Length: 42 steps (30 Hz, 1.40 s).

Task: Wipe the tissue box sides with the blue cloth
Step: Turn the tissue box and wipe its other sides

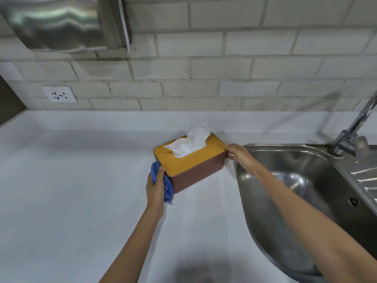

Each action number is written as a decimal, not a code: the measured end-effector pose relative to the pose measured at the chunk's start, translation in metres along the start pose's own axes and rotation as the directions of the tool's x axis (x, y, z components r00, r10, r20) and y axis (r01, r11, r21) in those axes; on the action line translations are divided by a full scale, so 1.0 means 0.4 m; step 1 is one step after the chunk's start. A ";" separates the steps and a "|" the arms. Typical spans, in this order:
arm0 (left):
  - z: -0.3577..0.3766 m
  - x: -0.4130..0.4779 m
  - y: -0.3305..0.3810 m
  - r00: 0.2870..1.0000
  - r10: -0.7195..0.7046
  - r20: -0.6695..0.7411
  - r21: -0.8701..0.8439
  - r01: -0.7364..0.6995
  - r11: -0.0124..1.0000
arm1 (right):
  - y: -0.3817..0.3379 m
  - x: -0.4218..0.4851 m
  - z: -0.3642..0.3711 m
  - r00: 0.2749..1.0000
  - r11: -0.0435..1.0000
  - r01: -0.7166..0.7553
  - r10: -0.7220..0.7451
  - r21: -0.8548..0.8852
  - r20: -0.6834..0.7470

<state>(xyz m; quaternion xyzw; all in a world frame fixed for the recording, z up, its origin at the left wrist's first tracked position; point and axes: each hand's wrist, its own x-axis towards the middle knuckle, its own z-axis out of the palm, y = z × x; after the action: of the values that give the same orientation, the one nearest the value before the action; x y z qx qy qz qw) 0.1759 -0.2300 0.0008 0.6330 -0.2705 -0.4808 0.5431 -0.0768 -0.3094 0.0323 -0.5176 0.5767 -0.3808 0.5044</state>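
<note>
Far left, upper wall: a shiny steel fixture (59, 23), mounted high, blurred. Below it a white wall socket (59, 94) set in pale brick-pattern tile (204, 68). A dark panel edge shows at the extreme left margin.

White table (71, 180) runs across the whole lower view, bare surface on the left half.

Centre-left: left hand (156, 186), bare forearm reaching up from the bottom edge. Grip closed around the blue cloth (163, 180), bunched, thumb on top of it. Cloth pressed against the left end of the tissue box (193, 166), at the near-left corner; a loose fold hangs below the hand toward the table.

Centre: tissue box sits on the table, turned at an angle so its long axis runs from near-left to far-right. Yellow-orange top, dark reddish-brown sides. A white tissue (189, 144) stands out of the top slot, crumpled, leaning toward the far end.

Centre-right: right hand (237, 153) at the far-right end of the box, fingers closed on that end's upper corner, steadying it. Forearm crosses over the sink basin.

Right: steel sink (306, 180) let into the table, its left rim just beside the box's right end. Ribbed drainboard at the right margin, overflow hole in the basin wall. Chrome tap (355, 127) rises behind the basin, leaning up and right out of view.
</note>
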 end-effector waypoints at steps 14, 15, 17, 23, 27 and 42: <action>-0.027 0.070 0.121 0.999 0.008 -0.053 0.227 0.004 0.974 | -0.048 -0.090 0.005 0.993 0.985 0.076 -0.088 -0.158 -0.073; -0.029 0.077 0.139 0.999 -0.013 -0.042 0.238 0.022 0.971 | -0.055 -0.094 0.005 0.994 0.986 0.067 -0.079 -0.153 -0.074; -0.032 0.089 0.173 0.998 -0.046 -0.031 0.268 0.053 0.962 | -0.066 -0.102 0.007 0.997 0.990 0.038 -0.047 -0.133 -0.066; -0.032 0.114 0.234 0.996 -0.083 0.013 0.360 0.073 0.930 | -0.088 -0.120 0.010 0.995 0.975 0.050 -0.030 -0.216 0.093; -0.020 0.129 0.247 0.997 -0.072 0.020 0.392 0.058 0.918 | -0.084 -0.101 0.004 0.981 0.879 0.144 -0.067 -0.454 0.181; 0.030 0.092 0.181 0.905 0.426 -0.003 0.302 -0.405 0.863 | -0.033 -0.035 0.024 0.930 0.755 0.368 -0.309 -0.542 0.201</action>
<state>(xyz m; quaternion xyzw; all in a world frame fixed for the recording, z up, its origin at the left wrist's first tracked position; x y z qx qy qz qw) 0.1923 -0.2860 0.0584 0.6497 -0.4499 -0.2847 0.5425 -0.0652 -0.2970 0.0457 -0.7585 0.5350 -0.2492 0.2764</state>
